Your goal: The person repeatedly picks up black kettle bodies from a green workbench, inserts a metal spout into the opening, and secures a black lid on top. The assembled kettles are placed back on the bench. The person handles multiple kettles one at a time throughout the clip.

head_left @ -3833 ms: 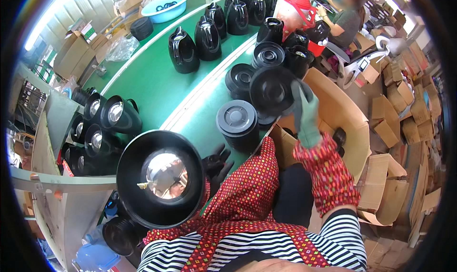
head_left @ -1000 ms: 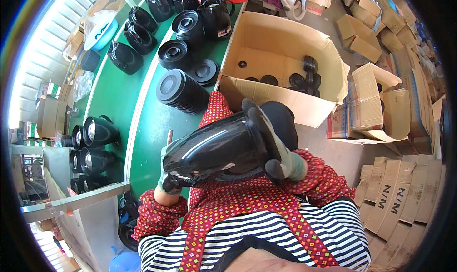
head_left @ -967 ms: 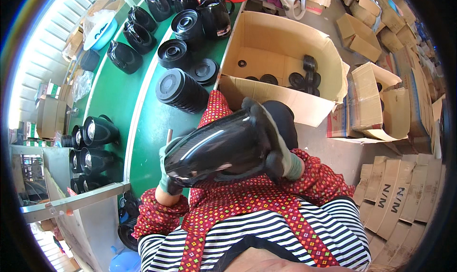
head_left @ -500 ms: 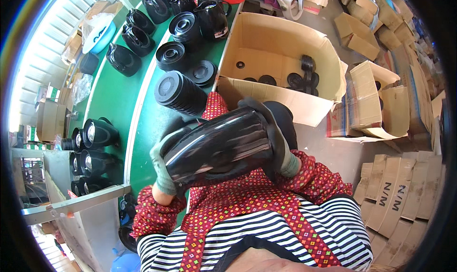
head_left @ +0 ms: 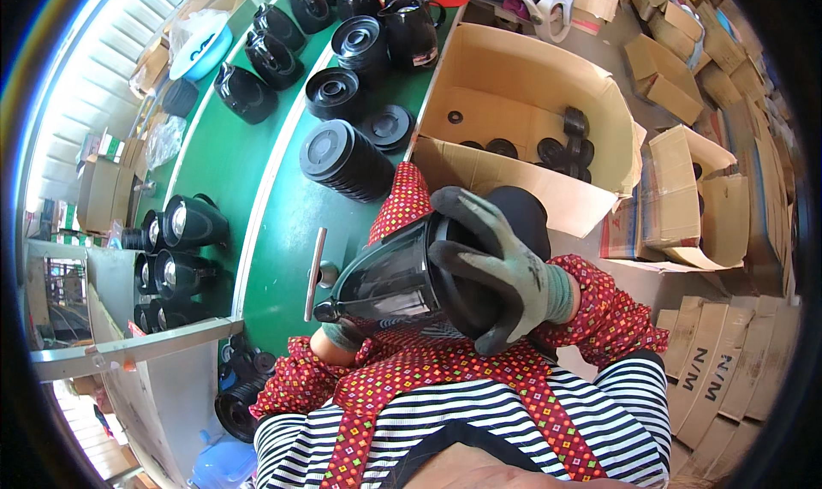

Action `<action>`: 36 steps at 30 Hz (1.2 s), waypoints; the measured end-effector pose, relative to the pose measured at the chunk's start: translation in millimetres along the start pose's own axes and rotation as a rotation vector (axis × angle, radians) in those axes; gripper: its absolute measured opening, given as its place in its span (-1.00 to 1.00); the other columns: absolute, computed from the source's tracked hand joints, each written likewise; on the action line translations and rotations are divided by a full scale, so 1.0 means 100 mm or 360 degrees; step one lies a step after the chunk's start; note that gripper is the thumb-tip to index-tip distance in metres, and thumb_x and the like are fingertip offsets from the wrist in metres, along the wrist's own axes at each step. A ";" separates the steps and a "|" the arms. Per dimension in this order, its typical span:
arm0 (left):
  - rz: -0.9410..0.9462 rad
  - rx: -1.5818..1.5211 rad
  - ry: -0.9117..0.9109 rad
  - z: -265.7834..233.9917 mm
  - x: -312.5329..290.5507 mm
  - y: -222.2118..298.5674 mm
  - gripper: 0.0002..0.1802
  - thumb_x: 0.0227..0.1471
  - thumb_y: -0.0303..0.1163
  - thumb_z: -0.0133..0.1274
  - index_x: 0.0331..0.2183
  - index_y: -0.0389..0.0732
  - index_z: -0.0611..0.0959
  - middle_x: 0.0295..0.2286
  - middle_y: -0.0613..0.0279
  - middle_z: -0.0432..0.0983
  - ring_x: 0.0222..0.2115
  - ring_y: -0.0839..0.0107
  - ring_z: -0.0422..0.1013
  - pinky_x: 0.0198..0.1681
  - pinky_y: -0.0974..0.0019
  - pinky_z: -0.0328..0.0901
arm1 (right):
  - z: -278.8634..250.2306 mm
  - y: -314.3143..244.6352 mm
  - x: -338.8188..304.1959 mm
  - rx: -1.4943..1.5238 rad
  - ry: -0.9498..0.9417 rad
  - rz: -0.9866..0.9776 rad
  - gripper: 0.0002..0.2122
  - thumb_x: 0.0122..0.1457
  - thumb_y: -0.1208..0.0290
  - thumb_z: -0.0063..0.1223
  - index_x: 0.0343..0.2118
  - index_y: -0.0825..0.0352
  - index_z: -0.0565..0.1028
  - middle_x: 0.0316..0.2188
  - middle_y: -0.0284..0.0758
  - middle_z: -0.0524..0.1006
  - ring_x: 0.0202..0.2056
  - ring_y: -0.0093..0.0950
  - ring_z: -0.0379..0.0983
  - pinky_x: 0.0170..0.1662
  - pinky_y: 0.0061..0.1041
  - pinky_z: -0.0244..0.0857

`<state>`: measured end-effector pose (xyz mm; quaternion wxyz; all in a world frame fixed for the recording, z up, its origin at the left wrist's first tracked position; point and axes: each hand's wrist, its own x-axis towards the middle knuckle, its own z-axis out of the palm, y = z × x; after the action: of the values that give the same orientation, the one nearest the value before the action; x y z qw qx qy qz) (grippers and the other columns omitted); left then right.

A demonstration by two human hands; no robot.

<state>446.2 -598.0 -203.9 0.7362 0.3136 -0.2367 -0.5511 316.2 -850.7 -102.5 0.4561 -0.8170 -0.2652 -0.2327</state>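
Note:
A glossy black vacuum jug [head_left: 390,275] lies on its side over my lap, its wide end to the right. My right hand [head_left: 505,279], in a grey-green glove with dark fingertips, is wrapped with spread fingers round the dark round base [head_left: 454,279]. My left hand [head_left: 344,335] reaches under the narrow end and holds the jug from below; mostly its cuff shows, and the fingers are hidden. Just left of the jug stands a T-shaped metal handle [head_left: 316,275]; whether it is fixed to the table cannot be told.
On the green table [head_left: 282,249] stand a stack of black discs [head_left: 338,159], other lids and several black jugs [head_left: 411,31]. More jugs [head_left: 190,223] lie at the left. A large cardboard box [head_left: 514,86] with black round parts is beyond my right hand; flat cartons [head_left: 711,352] lean at the right.
The jug has turned, and its base end now faces my right hand, which has shifted over it. My left hand has slid beneath the jug. The metal handle has come into sight.

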 end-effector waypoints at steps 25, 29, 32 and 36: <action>0.0195 0.2779 0.1009 -0.04 -0.77 0.38 0.12 -0.16 -0.41 0.40 0.40 -0.19 0.24 0.38 -0.32 -0.03 0.37 -0.26 0.06 0.39 -0.08 0.07 | -0.27 0.96 -0.10 0.0785 -0.0355 0.1302 -0.54 0.31 0.14 0.19 0.09 0.43 0.60 0.01 -0.21 0.65 -0.01 -0.43 0.59 0.14 -0.40 0.41; -0.0675 0.2764 0.1528 -1.01 -1.40 0.23 0.15 -0.04 -0.34 0.40 0.46 -0.05 0.10 0.28 -0.38 0.15 0.21 -0.25 0.30 0.24 0.00 0.30 | 0.13 1.33 -0.22 0.0023 -0.0794 0.0403 -0.66 0.35 0.24 0.10 0.07 0.32 0.55 -0.01 -0.09 0.62 -0.03 -0.06 0.59 0.01 -0.27 0.44; -0.0456 0.2359 0.1418 -1.13 -1.62 0.16 -0.11 0.10 -0.52 0.24 0.41 -0.17 0.27 0.17 -0.18 0.42 0.03 0.07 0.49 0.07 0.15 0.41 | 0.27 1.33 -0.30 -0.0113 -0.0607 0.0440 -0.71 0.37 0.31 0.06 0.04 0.34 0.53 -0.04 -0.09 0.61 -0.04 -0.03 0.56 -0.03 -0.24 0.46; -0.0034 0.1565 0.1508 -0.54 -1.16 0.45 -0.30 0.19 -0.66 0.10 0.34 -0.26 0.40 -0.10 0.27 0.59 -0.39 0.63 0.38 -0.34 0.52 0.30 | 0.17 0.94 -0.06 0.0746 -0.0194 0.1268 -0.67 0.39 0.35 0.03 0.15 0.35 0.50 0.01 -0.18 0.57 -0.04 -0.32 0.58 0.06 -0.42 0.44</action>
<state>481.0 -466.9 -209.1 0.5269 0.8213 -0.1086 -0.1898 374.3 -878.9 -172.6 0.6658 -0.7423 -0.0025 0.0754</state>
